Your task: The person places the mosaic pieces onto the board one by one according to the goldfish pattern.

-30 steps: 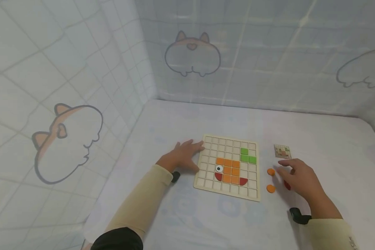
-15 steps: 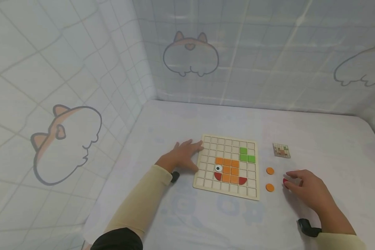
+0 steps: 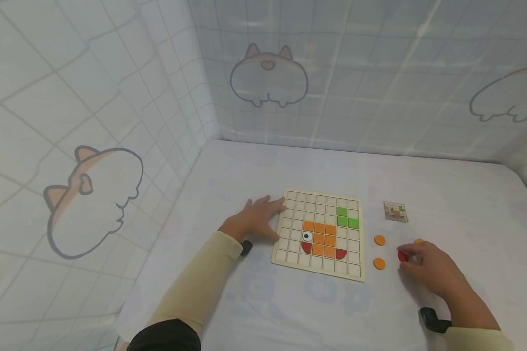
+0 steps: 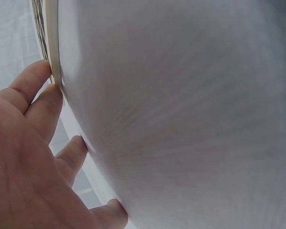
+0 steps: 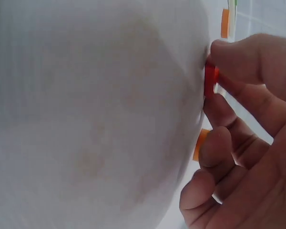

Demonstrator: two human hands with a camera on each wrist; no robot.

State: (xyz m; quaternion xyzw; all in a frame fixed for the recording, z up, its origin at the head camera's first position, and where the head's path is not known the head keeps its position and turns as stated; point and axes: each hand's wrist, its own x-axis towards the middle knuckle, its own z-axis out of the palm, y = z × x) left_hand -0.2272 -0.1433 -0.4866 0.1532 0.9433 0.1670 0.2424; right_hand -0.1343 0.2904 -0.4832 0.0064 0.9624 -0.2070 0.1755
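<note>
My left hand (image 3: pixel 255 219) rests at the left edge of a square wooden grid board (image 3: pixel 292 246), thumb and fingers spread. In the left wrist view two fingertips touch the board's edge (image 4: pixel 53 43). Orange and green square tiles, two red quarter-round tiles and a white eye tile (image 3: pixel 307 236) lie on the board. To the board's right, my right hand (image 3: pixel 435 269) pinches a red rounded tile (image 3: pixel 402 256) at the cloth, between thumb and fingers. The right wrist view shows this red tile (image 5: pixel 209 80) edge-on, its shape partly hidden by the fingers.
Two orange rounded tiles (image 3: pixel 379 240) lie between the board and my right hand. Another orange tile (image 3: pixel 419 241) shows just behind that hand. A small pattern card (image 3: pixel 395 212) lies farther back. White printed curtains (image 3: pixel 270 80) stand behind and at the left.
My right hand has moved right and nearer to me, away from the card, and now pinches the red tile. An orange tile has come into sight behind it. The left hand stays at the board.
</note>
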